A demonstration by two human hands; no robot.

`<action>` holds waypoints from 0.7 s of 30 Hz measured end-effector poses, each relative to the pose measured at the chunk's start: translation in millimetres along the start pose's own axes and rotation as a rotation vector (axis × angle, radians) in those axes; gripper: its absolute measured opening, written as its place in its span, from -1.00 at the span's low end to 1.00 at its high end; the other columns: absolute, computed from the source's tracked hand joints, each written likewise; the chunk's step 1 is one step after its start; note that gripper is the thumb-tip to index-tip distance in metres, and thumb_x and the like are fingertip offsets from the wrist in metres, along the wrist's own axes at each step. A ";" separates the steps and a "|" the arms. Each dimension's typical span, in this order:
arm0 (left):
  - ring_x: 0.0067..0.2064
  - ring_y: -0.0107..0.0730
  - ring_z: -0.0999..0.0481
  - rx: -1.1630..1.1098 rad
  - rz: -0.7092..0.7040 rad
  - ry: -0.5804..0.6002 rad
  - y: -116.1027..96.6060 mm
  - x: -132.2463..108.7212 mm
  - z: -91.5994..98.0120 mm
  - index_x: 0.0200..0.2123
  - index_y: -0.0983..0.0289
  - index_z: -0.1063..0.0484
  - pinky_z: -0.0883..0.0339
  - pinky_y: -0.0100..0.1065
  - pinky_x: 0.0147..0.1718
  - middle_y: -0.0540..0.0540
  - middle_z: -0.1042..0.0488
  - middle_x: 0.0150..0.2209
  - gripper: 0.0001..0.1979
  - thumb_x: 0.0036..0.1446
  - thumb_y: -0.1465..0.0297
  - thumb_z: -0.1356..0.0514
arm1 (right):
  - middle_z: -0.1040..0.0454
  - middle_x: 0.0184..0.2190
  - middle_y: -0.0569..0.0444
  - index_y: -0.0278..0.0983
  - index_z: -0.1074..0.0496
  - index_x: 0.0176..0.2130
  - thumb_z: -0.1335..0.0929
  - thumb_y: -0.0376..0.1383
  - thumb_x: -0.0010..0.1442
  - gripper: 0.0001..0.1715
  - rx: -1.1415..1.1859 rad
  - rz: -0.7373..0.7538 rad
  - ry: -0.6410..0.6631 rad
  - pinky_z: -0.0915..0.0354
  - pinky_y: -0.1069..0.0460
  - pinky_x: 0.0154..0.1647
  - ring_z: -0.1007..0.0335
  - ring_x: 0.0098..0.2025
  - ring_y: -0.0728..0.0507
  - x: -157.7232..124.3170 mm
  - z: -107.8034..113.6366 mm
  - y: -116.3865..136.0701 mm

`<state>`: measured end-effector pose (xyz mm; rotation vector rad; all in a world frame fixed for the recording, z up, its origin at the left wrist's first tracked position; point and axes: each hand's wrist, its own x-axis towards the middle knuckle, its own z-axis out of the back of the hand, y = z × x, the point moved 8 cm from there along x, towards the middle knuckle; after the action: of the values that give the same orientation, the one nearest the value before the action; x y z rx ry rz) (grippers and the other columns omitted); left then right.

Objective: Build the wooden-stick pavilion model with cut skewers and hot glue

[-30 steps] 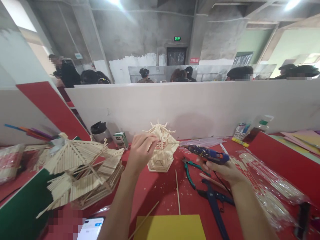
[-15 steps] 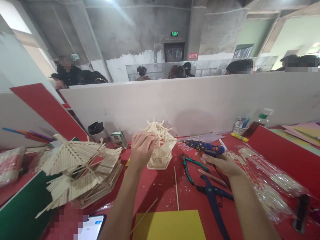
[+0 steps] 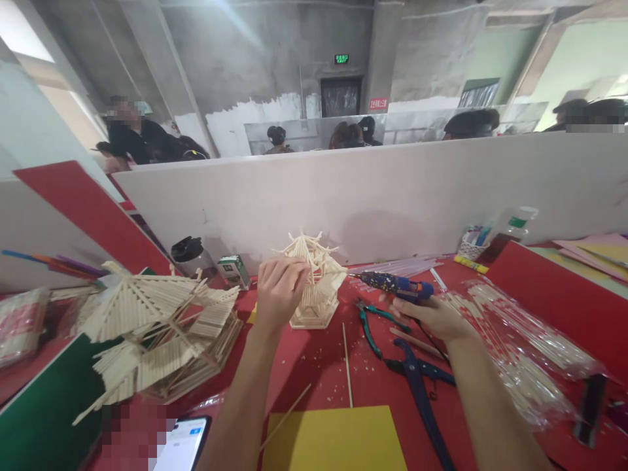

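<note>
A small pavilion model point(image 3: 316, 304) built of pale wooden sticks stands upright on the red table. My left hand point(image 3: 282, 288) is at the model's left side, covering part of it. Its fingers are pinched together, and whatever is between them is hidden or too small to name. On the right, my right hand point(image 3: 426, 314) grips a blue glue gun point(image 3: 400, 286), whose nozzle points left at the model's roof edge. Green-handled pliers point(image 3: 371, 333) and a dark blue cutter point(image 3: 417, 386) lie below the right hand. A single thin stick point(image 3: 347, 366) lies in front of the model.
A larger stick-built model point(image 3: 167, 333) stands at left, near a phone point(image 3: 184, 445). Yellow card point(image 3: 338, 441) lies at the front edge. Bagged sticks point(image 3: 530, 333) spread out at right. A white partition point(image 3: 392, 190) closes off the back, with people beyond it.
The whole view has shifted slightly. Both hands keep nearly the same places by the model, and the glue gun remains in my right hand.
</note>
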<state>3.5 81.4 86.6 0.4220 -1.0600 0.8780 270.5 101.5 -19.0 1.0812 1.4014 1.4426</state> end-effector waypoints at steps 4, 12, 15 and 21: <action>-0.10 -0.30 -0.49 -0.001 -0.028 0.000 -1.7 -1.2 -0.1 -0.25 0.19 -0.48 -0.21 -0.20 -0.01 0.06 -0.58 -0.19 -0.92 0.22 0.44 -0.18 | -0.33 -0.51 0.10 -0.27 -0.56 -0.25 -0.50 0.01 -0.03 -0.53 0.014 -0.034 -0.022 -0.32 0.06 -0.50 -0.18 -0.50 -0.01 0.6 2.0 -6.1; -0.10 -0.29 -0.48 0.031 -0.051 -0.004 -1.7 -1.9 -2.0 -0.22 0.20 -0.48 -0.20 -0.20 -0.02 0.08 -0.57 -0.19 -0.91 0.22 0.45 -0.18 | -0.35 -0.50 0.10 -0.23 -0.56 -0.26 -0.50 0.01 -0.03 -0.56 0.018 -0.057 -0.028 -0.36 0.02 -0.42 -0.23 -0.48 -0.03 3.8 9.6 -18.3; -0.12 -0.28 -0.47 0.039 -0.038 -0.020 -0.3 -1.5 -0.7 -0.26 0.21 -0.45 -0.20 -0.20 -0.03 0.08 -0.57 -0.21 -0.94 0.21 0.45 -0.18 | -0.36 -0.48 0.10 -0.22 -0.54 -0.27 -0.52 0.01 -0.05 -0.57 0.044 -0.115 -0.075 -0.40 -0.02 -0.38 -0.26 -0.46 -0.05 3.5 16.4 -28.5; -0.07 -0.23 -0.47 0.023 0.021 -0.027 4.0 0.1 0.3 -0.20 0.22 -0.39 -0.21 -0.18 -0.01 0.11 -0.54 -0.18 -0.89 0.18 0.41 -0.21 | -0.35 -0.50 0.11 -0.24 -0.53 -0.32 -0.53 0.01 -0.09 -0.57 0.065 -0.149 -0.098 -0.42 -0.04 -0.37 -0.23 -0.47 -0.04 1.6 17.6 -32.2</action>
<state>0.2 83.6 86.4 0.4438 -1.0815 0.9064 286.8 109.1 -51.0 1.0509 1.4355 1.2290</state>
